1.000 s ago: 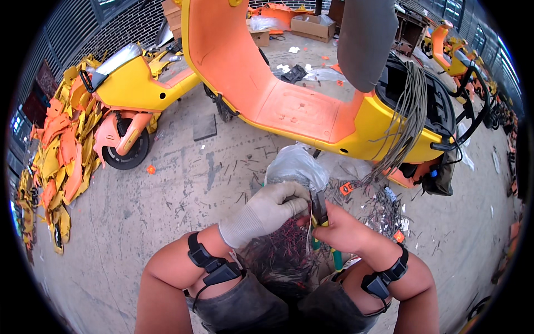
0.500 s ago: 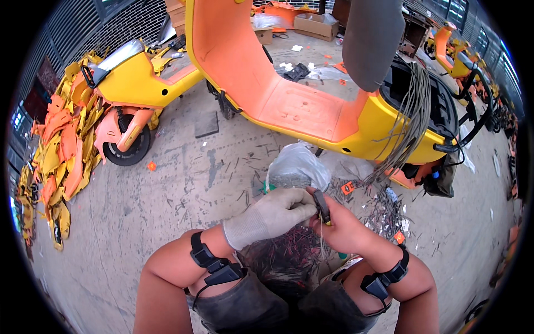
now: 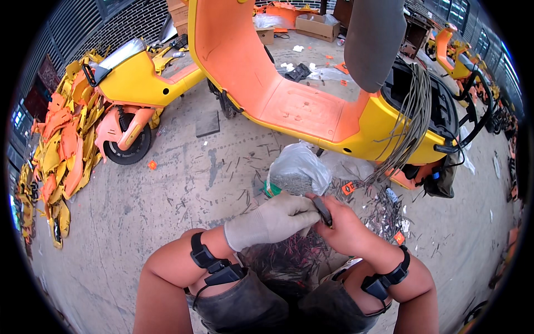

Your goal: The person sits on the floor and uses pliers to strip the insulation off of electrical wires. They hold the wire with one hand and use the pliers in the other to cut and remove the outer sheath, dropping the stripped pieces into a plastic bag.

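My left hand (image 3: pixel 275 220), in a pale knitted glove, is closed with its fingertips pinched against my right hand. A thin pale wire shows at those fingertips in the earlier frame; now it is mostly hidden behind the fingers. My bare right hand (image 3: pixel 342 225) wraps round a small dark grey hand tool (image 3: pixel 322 211), its working end hidden. Below both hands, between my knees, lies a heap of reddish and black wire scraps (image 3: pixel 283 257). Just beyond them stands a clear plastic bag (image 3: pixel 300 170) with a grey mass of fine pieces inside.
A yellow and orange scooter body (image 3: pixel 311 111) lies across the view ahead, a bundle of grey wires (image 3: pixel 414 111) draped over its right end. Loose scraps (image 3: pixel 384 214) litter the floor at right. A heap of yellow and orange panels (image 3: pixel 67 145) rises at left; a cardboard box (image 3: pixel 317 28) sits behind.
My hands have shifted slightly, and the tool has turned so its yellow part no longer shows. The hanging wire has dropped out of sight. A green patch by the bag is more exposed.
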Motion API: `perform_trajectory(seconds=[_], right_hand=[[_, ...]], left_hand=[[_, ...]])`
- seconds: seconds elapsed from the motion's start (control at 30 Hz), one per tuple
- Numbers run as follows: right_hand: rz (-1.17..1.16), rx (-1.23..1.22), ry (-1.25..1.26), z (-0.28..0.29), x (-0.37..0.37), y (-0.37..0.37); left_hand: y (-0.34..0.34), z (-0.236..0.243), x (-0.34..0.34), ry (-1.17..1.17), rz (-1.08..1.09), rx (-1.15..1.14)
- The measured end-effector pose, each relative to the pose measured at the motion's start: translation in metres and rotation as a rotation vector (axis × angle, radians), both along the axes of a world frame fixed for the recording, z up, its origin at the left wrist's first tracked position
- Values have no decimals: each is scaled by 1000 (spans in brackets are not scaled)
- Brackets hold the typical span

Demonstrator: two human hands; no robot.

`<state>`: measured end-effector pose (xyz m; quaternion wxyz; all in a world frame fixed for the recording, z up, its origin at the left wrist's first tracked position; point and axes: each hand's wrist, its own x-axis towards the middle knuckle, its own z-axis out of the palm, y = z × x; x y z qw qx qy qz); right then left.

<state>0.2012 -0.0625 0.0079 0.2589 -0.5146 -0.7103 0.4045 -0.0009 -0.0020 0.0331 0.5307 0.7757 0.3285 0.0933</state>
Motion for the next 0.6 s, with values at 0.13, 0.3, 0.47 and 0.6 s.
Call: perform_trajectory(seconds=[0.13, 0.3, 0.47, 0.6], right_hand=[[50, -100, 78, -3, 5, -2], [111, -217, 154, 1, 7, -4], [179, -237, 225, 5, 12, -2], [210, -245, 251, 5, 14, -2]], left_hand=[[1, -12, -5, -93, -60, 40], [1, -21, -8, -165, -126, 103], [2, -19, -7, -148, -147, 85], [2, -22, -9, -164, -169, 134]])
